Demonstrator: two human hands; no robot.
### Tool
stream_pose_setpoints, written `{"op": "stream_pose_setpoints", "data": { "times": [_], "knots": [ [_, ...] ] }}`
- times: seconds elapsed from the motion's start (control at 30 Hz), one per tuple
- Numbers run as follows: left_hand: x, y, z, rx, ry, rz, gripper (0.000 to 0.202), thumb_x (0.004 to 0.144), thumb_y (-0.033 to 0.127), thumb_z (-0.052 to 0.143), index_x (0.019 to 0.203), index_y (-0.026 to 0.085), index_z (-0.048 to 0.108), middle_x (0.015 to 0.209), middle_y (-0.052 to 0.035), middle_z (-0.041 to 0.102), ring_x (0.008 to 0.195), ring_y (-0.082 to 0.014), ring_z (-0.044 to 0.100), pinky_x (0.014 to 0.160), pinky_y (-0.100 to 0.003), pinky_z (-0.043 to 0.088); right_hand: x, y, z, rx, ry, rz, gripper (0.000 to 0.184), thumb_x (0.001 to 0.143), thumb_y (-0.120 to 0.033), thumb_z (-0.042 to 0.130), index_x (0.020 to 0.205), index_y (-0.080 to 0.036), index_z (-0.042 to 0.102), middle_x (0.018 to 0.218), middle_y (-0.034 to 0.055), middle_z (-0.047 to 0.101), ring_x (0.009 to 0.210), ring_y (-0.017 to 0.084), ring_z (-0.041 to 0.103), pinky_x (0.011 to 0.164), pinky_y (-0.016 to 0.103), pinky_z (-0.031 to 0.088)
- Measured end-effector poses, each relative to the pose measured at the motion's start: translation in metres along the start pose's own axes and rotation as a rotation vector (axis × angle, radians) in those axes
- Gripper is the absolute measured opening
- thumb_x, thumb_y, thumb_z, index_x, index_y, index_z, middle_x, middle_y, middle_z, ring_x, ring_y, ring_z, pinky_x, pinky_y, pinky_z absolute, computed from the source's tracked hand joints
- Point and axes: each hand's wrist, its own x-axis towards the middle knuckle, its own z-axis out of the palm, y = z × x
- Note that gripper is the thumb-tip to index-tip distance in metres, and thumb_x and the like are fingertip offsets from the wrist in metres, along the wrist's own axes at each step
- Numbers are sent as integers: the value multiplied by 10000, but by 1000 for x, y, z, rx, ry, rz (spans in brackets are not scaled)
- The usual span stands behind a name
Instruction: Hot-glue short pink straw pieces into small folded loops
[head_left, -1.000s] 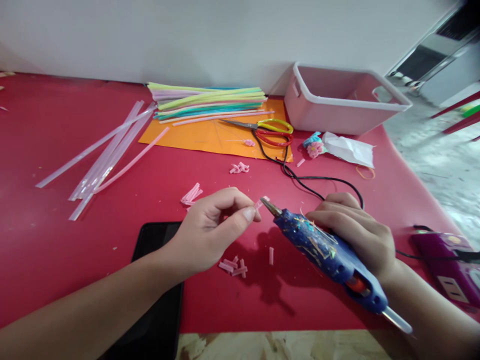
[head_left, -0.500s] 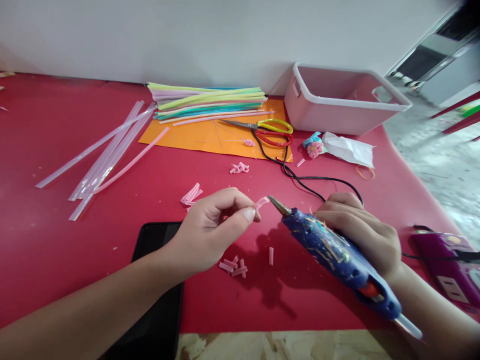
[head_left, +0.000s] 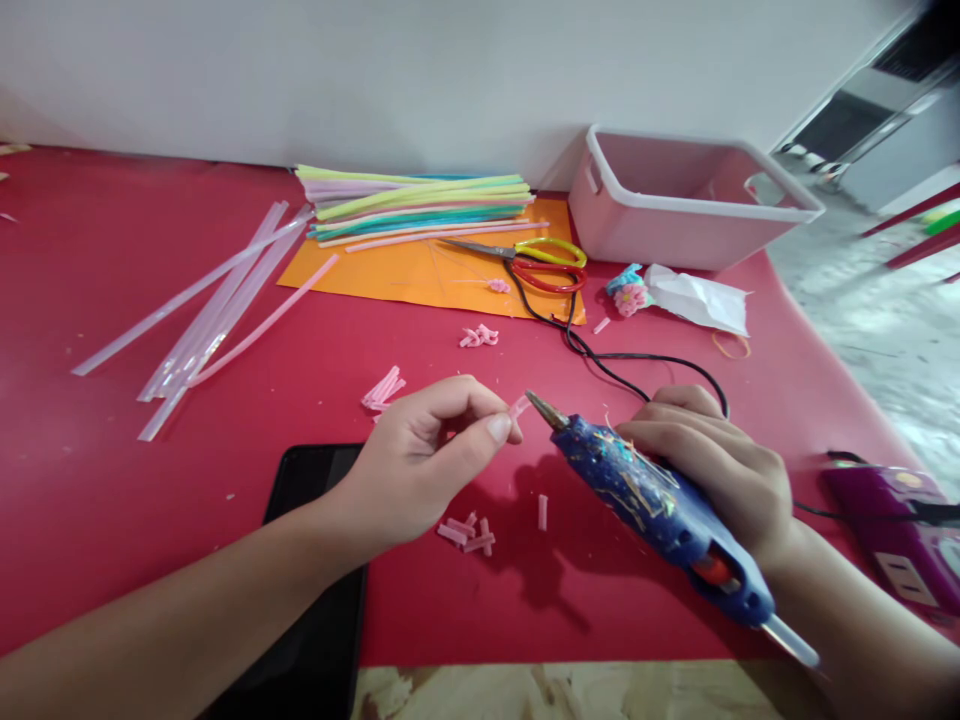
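Between thumb and forefinger, my left hand (head_left: 442, 450) pinches a short pink strip (head_left: 519, 405). My right hand (head_left: 712, 470) is wrapped round a blue glue gun (head_left: 660, 500), its body spotted with dried glue and a clear stick jutting from the back. The metal nozzle points left, at the strip's outer end, and seems to touch it. Below my hands lie several cut pink pieces (head_left: 466, 532) and a single one (head_left: 542, 512). Another pink bundle (head_left: 384, 388) lies just behind my left hand, and small curled pink pieces (head_left: 478, 336) are farther back.
Scissors (head_left: 525, 255) and a stack of coloured strips (head_left: 420, 205) lie on orange paper (head_left: 375, 280). Clear glue sticks (head_left: 217, 310) are at left. A pink bin (head_left: 682, 225) stands at back right. A black cord (head_left: 615, 357), a purple power strip (head_left: 892, 530) and a dark tablet-like slab (head_left: 322, 600) lie around.
The glue gun in my right hand has moved slightly left, carrying its nozzle along the pink strip toward my left fingertips. My left hand has stayed in place.
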Motion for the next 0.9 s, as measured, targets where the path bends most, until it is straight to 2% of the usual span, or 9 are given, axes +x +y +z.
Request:
{"op": "stream_pose_setpoints", "data": {
  "times": [0.27, 0.63, 0.9],
  "knots": [
    [-1, -3, -1, -10, -8, -14, 185, 960, 205, 544, 802, 179, 636, 676, 68, 529, 518, -46, 400, 567, -221, 375, 1, 1, 1, -13, 8, -7, 175, 981, -260, 455, 1048, -144, 568, 721, 42, 633, 612, 167, 589, 736, 395, 453],
    [0, 1, 0, -38, -6, -38, 196, 949, 180, 540, 775, 187, 630, 613, 80, 479, 506, -49, 371, 579, -215, 380, -2, 2, 1, -43, -16, -13, 131, 966, -211, 508, 1015, -131, 599, 703, 35, 610, 617, 160, 590, 747, 389, 453],
    [-2, -1, 0, -76, -11, -68, 206, 988, 250, 525, 823, 204, 640, 561, 90, 436, 479, -60, 332, 589, -231, 379, -3, 3, 1, -20, -31, -13, 127, 964, -198, 501, 1011, -128, 595, 685, 27, 593, 607, 155, 588, 739, 387, 447]
  ]
}}
